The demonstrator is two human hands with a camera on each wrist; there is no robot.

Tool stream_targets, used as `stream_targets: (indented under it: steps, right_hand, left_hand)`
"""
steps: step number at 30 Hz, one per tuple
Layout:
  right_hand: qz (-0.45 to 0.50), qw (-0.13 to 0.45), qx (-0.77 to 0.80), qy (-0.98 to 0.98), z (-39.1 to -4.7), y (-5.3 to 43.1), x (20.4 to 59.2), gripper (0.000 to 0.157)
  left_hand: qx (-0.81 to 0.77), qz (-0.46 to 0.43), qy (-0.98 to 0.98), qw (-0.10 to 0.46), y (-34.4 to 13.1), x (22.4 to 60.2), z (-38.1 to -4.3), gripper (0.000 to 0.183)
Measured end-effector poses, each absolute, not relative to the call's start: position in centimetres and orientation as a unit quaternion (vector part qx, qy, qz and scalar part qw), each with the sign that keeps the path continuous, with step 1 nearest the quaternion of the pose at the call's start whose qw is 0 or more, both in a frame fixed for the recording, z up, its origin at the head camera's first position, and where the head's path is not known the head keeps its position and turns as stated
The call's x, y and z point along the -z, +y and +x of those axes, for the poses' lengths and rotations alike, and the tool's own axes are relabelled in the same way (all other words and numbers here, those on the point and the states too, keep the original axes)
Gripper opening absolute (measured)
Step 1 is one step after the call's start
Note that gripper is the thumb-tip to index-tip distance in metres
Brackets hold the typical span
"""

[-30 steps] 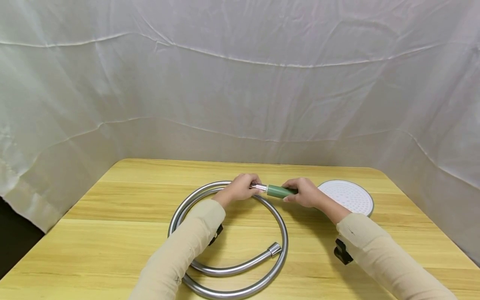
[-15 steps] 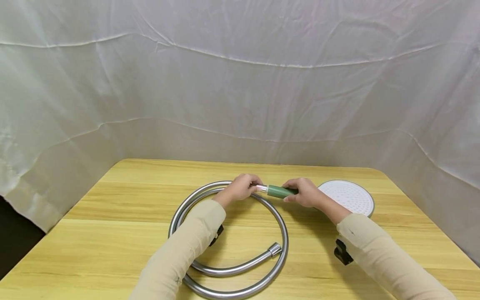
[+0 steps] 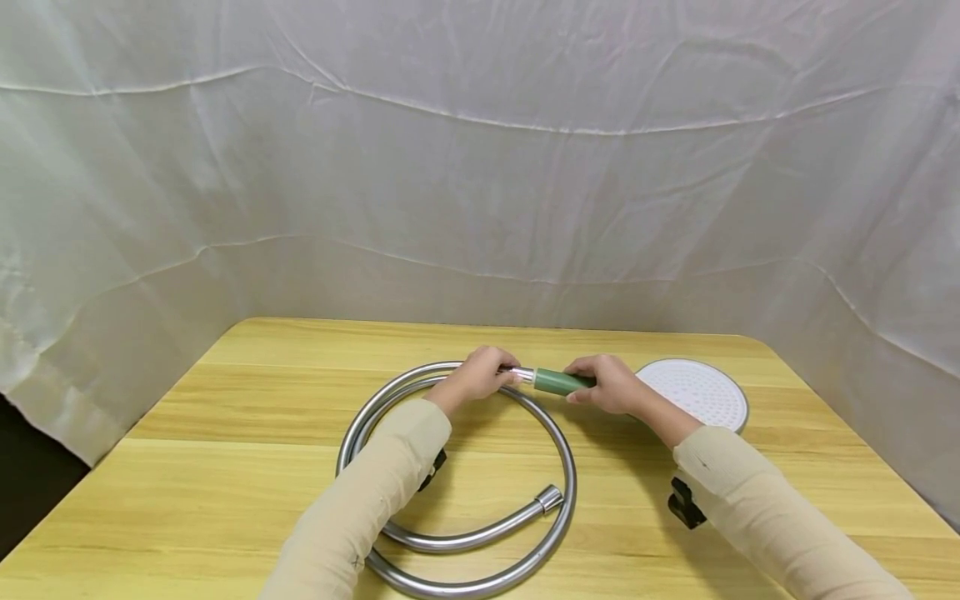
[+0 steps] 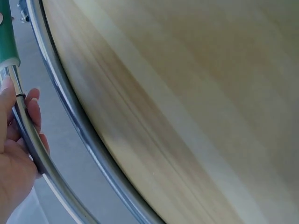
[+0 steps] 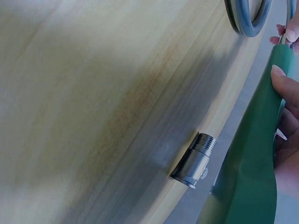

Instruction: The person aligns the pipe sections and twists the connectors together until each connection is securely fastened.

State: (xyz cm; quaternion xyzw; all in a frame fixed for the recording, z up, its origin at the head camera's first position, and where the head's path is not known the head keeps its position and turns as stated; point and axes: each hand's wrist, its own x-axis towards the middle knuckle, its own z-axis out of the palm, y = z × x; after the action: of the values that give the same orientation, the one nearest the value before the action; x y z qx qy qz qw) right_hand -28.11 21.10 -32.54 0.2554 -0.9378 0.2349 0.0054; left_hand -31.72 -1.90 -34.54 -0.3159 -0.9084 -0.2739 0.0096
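On the wood-grained table [image 3: 225, 492] lies a coiled metal hose [image 3: 450, 545], its far end [image 3: 525, 375] meeting the handle [image 3: 557, 382] of a green, white-faced shower head [image 3: 693, 393] between the left hand [image 3: 480, 375], grasping that end, and the right hand [image 3: 611, 386], gripping the handle, while a threaded fitting [image 5: 193, 163] rests near the table's edge.

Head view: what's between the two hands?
From left hand to right hand: a chrome hose fitting, then the green handle it meets. Shows in the head view.
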Motion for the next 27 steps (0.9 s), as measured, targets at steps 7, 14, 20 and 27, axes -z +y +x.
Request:
stream_targets:
  steps: [7, 14, 20, 27]
  right_hand:
    - [0.26, 0.01, -0.235, -0.937, -28.14, 21.18, 32.63, 0.028]
    - [0.262, 0.014, -0.233, -0.936, -28.21, 21.23, 32.83, 0.029]
    - [0.26, 0.007, -0.234, -0.937, -28.26, 21.22, 32.83, 0.03]
    - [0.254, 0.003, -0.236, -0.938, -28.3, 21.28, 32.76, 0.03]
  left_hand:
    - [0.282, -0.305, -0.909, 0.017, -1.71, 34.79, -31.73, 0.016]
    - [0.293, -0.311, -0.904, 0.026, -1.81, 34.8, -31.6, 0.015]
    - [0.291, -0.319, -0.902, 0.019, -1.95, 34.56, -31.46, 0.016]
    - [0.29, -0.351, -0.89, -0.007, -2.17, 34.51, -31.84, 0.02]
